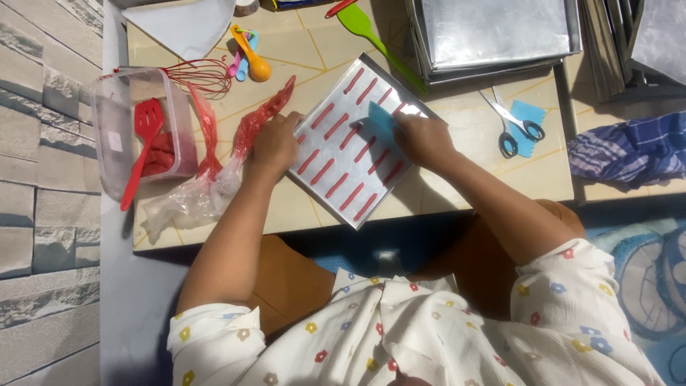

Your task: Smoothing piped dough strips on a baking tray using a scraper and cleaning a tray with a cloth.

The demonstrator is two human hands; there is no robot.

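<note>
The person's left hand (274,146) lies on the left corner of a flat square metal baking tray (409,100), fingers curled on its rim, so it grips the tray edge. The right hand (424,139) is closed on a small blue plastic scraper (381,119), which it presses on the tray surface near the middle. On the shiny tray lie short red strips of batter (336,184), thin and straight, in about three rows; roughly seventeen are visible, some hidden by the hand. The tray sits turned like a diamond at the front edge of the cream table (464,186). Just left of it lies one crumpled clear piping bag (214,179) smeared with red paste. At the left edge stands one clear plastic box (118,136) with one red slotted spatula (143,143) inside, and one wire whisk (204,75) behind it. Near the back edge are one green silicone spatula (368,36) and a bunch of coloured measuring spoons (250,61). On the right side lie one pair of scissors (511,125) on a second blue scraper (529,118), and a striped cloth (629,150) at the right edge.
</note>
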